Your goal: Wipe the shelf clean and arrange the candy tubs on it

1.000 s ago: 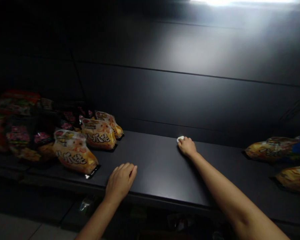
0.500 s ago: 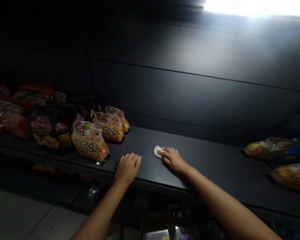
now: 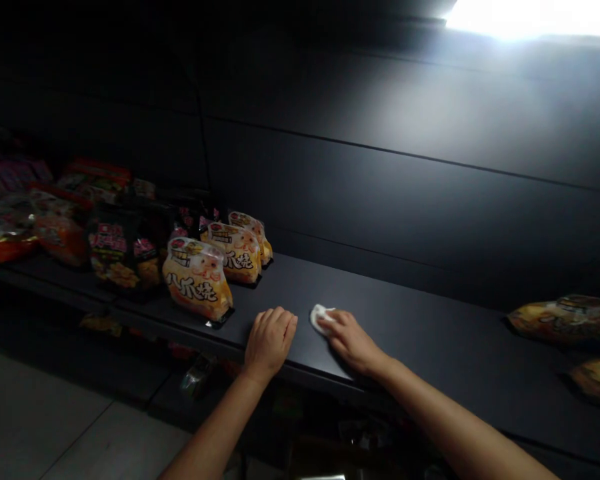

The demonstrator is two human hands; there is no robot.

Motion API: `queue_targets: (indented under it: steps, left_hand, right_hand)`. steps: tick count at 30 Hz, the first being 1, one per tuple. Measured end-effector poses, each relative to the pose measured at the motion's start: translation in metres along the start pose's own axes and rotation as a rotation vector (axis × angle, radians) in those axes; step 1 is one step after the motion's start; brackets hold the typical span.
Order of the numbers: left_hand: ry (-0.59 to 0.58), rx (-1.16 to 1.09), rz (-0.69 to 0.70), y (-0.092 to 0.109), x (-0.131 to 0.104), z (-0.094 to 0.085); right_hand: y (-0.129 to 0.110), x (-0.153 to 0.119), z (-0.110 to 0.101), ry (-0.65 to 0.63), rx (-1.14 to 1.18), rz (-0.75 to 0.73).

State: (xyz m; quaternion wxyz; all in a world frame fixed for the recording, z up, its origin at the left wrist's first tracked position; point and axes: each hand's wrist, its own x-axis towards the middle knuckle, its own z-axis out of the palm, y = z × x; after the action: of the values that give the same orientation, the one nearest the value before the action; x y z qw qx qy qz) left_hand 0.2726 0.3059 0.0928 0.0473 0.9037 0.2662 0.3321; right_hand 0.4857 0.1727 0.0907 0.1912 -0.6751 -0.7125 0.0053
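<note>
My right hand (image 3: 353, 340) presses a small white cloth (image 3: 321, 319) against the dark shelf board (image 3: 420, 347), its fingers closed over one side of it. To its left, my left hand (image 3: 271, 339) rests at the front edge of the shelf with the fingers curled together; nothing shows in it. Close by on the left stands a yellow snack bag (image 3: 199, 277) with large characters and a cartoon octopus. Two like it, a middle bag (image 3: 236, 253) and a rear bag (image 3: 255, 233), stand behind.
Black snack bags (image 3: 123, 257) and orange bags (image 3: 60, 227) crowd the shelf's left part. At the right lie more yellow bags (image 3: 565, 317). A dark back panel (image 3: 330, 187) rises behind, under a bright lamp (image 3: 535, 17). Goods sit in shadow below.
The view has shifted, so the bags and both hands sit farther right in the picture. My right hand and the cloth have slid a little toward the shelf's front edge.
</note>
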Motion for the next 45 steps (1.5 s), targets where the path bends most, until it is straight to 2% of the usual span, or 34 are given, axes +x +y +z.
queue_targets:
  steps: [2, 4, 6, 8, 10, 12, 15, 18, 21, 23, 26, 32, 34, 35, 37, 40, 43, 45]
  left_hand:
    - [0.011, -0.025, 0.004, -0.001, -0.001, 0.000]
    - [0.011, -0.036, 0.006, -0.002, -0.002, 0.000]
    - [-0.006, -0.034, 0.006, -0.003, -0.002, 0.001]
    - [-0.022, -0.029, 0.002, -0.003, -0.001, 0.002]
    - [-0.032, -0.029, -0.004, -0.004, 0.000, 0.003]
    - [-0.038, -0.030, -0.009, -0.005, 0.001, 0.004]
    - [-0.031, -0.022, -0.007, -0.006, 0.002, 0.005]
    - [-0.017, -0.013, 0.001, -0.007, 0.001, 0.006]
    - [-0.015, -0.012, 0.028, -0.008, 0.000, 0.006]
    - [-0.018, 0.014, 0.039, -0.007, 0.000, 0.006]
    - [-0.051, 0.067, 0.031, -0.006, 0.001, 0.005]
    - [-0.128, 0.142, 0.048, 0.002, 0.004, 0.001]
    - [-0.154, 0.179, 0.046, 0.005, 0.004, 0.000]
    - [-0.171, 0.197, 0.044, 0.007, 0.004, -0.001]
    - [-0.206, 0.228, 0.044, 0.009, 0.005, -0.001]
    - [-0.252, 0.263, 0.050, 0.014, 0.006, -0.001]
    - [-0.277, 0.264, 0.026, 0.026, 0.008, 0.004]
    - [-0.299, 0.220, 0.003, 0.039, 0.010, 0.008]
  right_hand:
    - [-0.028, 0.034, 0.012, -0.089, 0.098, -0.227]
    - [-0.025, 0.071, 0.018, -0.107, 0.108, -0.289]
    - [0.000, 0.111, 0.021, -0.073, 0.037, -0.172]
    - [0.030, 0.151, 0.026, -0.023, -0.050, 0.034]
    - [0.051, 0.187, 0.033, 0.024, -0.094, 0.181]
    - [0.055, 0.212, 0.042, 0.046, -0.092, 0.211]
    - [0.034, 0.221, 0.054, 0.024, -0.074, 0.159]
    - [-0.001, 0.195, 0.058, -0.034, -0.018, -0.047]
    - [-0.027, 0.141, 0.050, -0.074, 0.104, -0.311]
    - [-0.031, 0.096, 0.036, -0.068, 0.142, -0.331]
    - [-0.007, 0.023, 0.006, -0.023, 0.081, -0.135]
    - [0.100, -0.151, -0.076, 0.132, -0.265, 0.553]
    - [0.118, -0.195, -0.098, 0.174, -0.351, 0.747]
    - [0.120, -0.208, -0.105, 0.192, -0.376, 0.813]
    - [0.108, -0.215, -0.106, 0.213, -0.395, 0.875]
    - [0.056, -0.186, -0.076, 0.207, -0.361, 0.805]
    - [-0.011, -0.145, -0.036, 0.205, -0.214, 0.473]
    - [-0.044, -0.133, -0.019, 0.212, -0.131, 0.295]
